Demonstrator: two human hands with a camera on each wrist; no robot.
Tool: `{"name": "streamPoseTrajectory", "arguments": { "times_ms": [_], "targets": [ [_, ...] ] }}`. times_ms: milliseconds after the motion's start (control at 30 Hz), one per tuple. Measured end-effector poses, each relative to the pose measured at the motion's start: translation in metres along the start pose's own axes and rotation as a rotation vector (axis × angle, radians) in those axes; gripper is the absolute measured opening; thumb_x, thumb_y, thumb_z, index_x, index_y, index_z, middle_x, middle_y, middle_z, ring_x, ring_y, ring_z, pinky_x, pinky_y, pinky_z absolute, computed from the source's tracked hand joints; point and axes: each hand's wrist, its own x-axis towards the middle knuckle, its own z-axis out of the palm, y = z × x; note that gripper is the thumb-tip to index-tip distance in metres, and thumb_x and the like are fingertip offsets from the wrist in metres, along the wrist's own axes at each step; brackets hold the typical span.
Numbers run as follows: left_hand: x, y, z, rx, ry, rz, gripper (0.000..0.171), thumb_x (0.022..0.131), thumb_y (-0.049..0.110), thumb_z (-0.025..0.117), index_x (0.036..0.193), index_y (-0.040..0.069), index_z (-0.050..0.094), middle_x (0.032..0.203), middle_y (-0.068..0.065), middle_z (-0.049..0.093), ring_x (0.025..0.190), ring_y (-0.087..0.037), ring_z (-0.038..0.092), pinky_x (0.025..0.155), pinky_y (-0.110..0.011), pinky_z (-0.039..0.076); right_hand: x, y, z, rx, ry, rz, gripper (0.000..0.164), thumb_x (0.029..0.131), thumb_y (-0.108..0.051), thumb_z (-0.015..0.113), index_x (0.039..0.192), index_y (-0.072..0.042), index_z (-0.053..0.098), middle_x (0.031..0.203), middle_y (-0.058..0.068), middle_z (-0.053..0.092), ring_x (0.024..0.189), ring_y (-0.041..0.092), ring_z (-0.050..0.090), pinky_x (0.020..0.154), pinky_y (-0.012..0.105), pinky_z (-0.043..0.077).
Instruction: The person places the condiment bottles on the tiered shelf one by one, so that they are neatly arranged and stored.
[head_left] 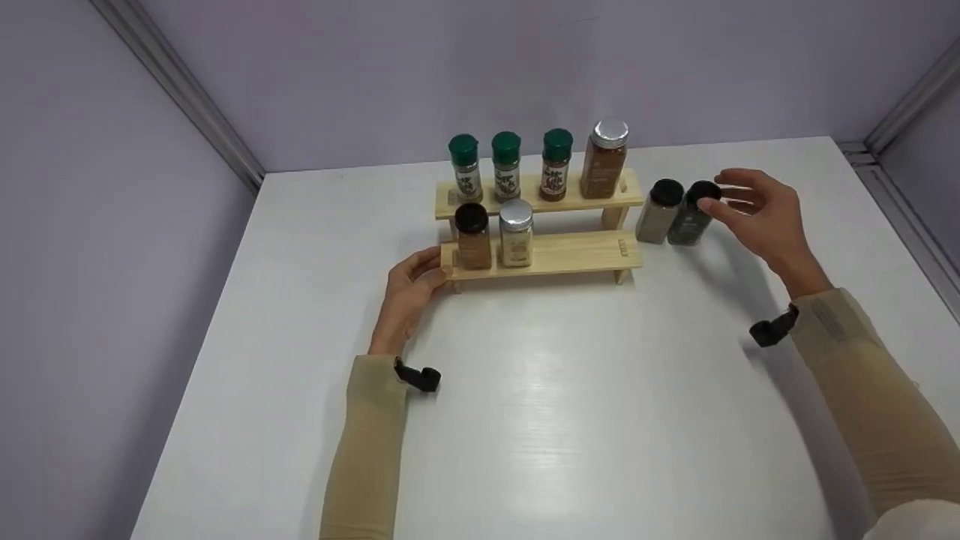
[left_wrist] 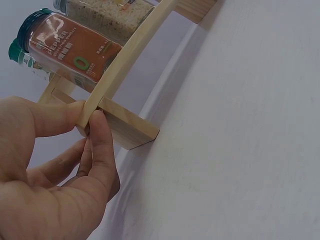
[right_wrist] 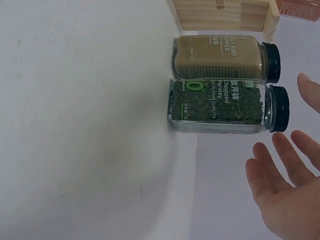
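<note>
In the head view, my left hand (head_left: 407, 296) pinches the left end of the lower shelf of a wooden spice rack (head_left: 577, 253). The left wrist view has thumb and forefinger on the shelf's end, beside a jar of red-brown pepper (left_wrist: 75, 47). My right hand (head_left: 769, 221) is spread around the black lid of a chopped parsley jar (head_left: 690, 223), fingers not closed on it. That jar stands upright on the table, right of the rack, side by side with a salt and pepper jar (right_wrist: 220, 57).
Three green-capped spice bottles (head_left: 507, 169) and a silver-lidded jar (head_left: 603, 166) stand on the upper shelf. Another silver-lidded jar (head_left: 517, 238) stands on the lower shelf beside the pepper. Behind the white table (head_left: 525, 412) rises a pale wall (head_left: 360, 75).
</note>
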Motion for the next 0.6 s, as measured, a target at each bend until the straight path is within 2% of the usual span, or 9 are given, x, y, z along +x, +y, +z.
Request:
{"name": "streamPoseTrajectory", "arguments": {
  "times_ms": [100, 233, 400, 600],
  "targets": [
    [0.0, 0.0, 0.001, 0.003, 0.003, -0.007, 0.049, 0.102, -0.003, 0.066, 0.15, 0.001, 0.056, 0.143, -0.017, 0.06, 0.126, -0.027, 0.063, 0.101, -0.03, 0.06, 0.0, 0.006, 0.001, 0.03, -0.017, 0.058, 0.056, 0.096, -0.024, 0.083, 0.148, -0.014, 0.064, 0.145, 0.005, 0.065, 0.121, 0.002, 0.063, 0.099, 0.012, 0.052],
    [0.001, 0.0, 0.002, 0.005, 0.002, -0.007, 0.049, 0.102, -0.003, 0.065, 0.15, 0.0, 0.056, 0.144, -0.018, 0.059, 0.126, -0.027, 0.062, 0.1, -0.029, 0.059, 0.001, 0.011, 0.004, 0.026, -0.032, 0.105, 0.061, 0.096, -0.028, 0.083, 0.152, -0.016, 0.06, 0.149, 0.005, 0.062, 0.124, 0.002, 0.061, 0.101, 0.011, 0.052],
    [0.001, 0.0, 0.001, 0.005, -0.014, 0.007, 0.05, 0.102, -0.004, 0.063, 0.152, -0.002, 0.054, 0.146, -0.02, 0.058, 0.128, -0.029, 0.061, 0.1, -0.029, 0.059, 0.001, 0.015, 0.009, 0.01, -0.044, 0.13, 0.066, 0.096, -0.031, 0.083, 0.155, -0.018, 0.057, 0.148, 0.003, 0.063, 0.125, 0.002, 0.06, 0.099, 0.009, 0.051],
    [0.0, 0.0, -0.001, 0.002, -0.017, 0.016, 0.051, 0.103, -0.004, 0.061, 0.153, -0.002, 0.053, 0.146, -0.02, 0.058, 0.131, -0.03, 0.06, 0.104, -0.032, 0.058, 0.003, 0.017, 0.016, 0.052, -0.045, 0.13, 0.065, 0.096, -0.029, 0.083, 0.154, -0.016, 0.058, 0.144, -0.003, 0.064, 0.122, 0.001, 0.06, 0.096, 0.007, 0.052]
  ]
}}
